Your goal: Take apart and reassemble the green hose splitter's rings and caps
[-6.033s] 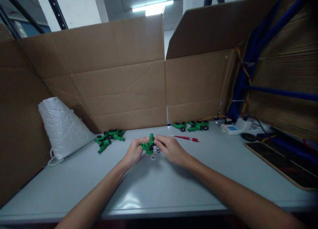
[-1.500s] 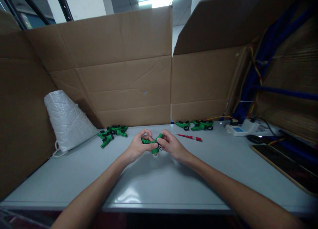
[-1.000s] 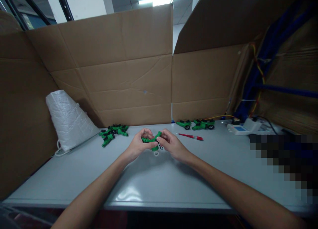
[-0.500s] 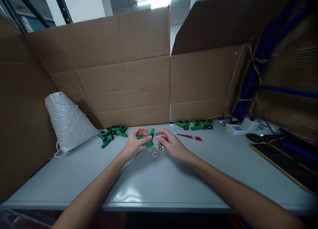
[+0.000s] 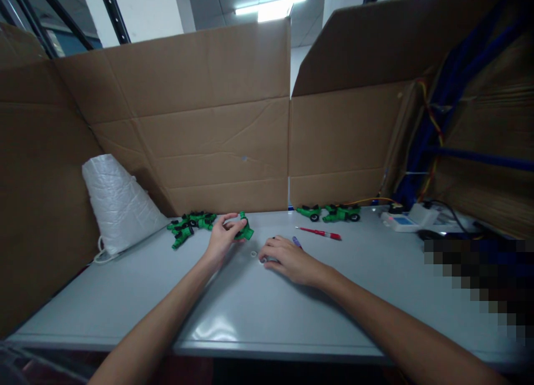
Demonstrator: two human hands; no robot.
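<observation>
My left hand (image 5: 225, 237) is closed around a green plastic fitting (image 5: 245, 229), its short stub pointing up, above the tabletop. My right hand (image 5: 286, 257) is low over the table, palm down, with thumb and fingertips closing on a small white ring (image 5: 262, 260) that is mostly covered. To its left a second white ring (image 5: 253, 253) lies flat, between my two hands. A purple piece (image 5: 296, 242) shows just behind my right hand; the rest of it is hidden. Farther back lies a red screwdriver (image 5: 321, 233).
Several green parts with black pieces (image 5: 189, 225) are piled at the back left, and more green parts (image 5: 342, 213) lie at the back right. A white padded bag (image 5: 123, 201) leans at left. A power strip (image 5: 404, 222) sits at right. Cardboard walls (image 5: 208, 140) enclose the table (image 5: 233, 312).
My right hand has come down to the table onto a white ring; the black rings at its fingertips no longer show. My left hand has shifted slightly left, turning the green fitting.
</observation>
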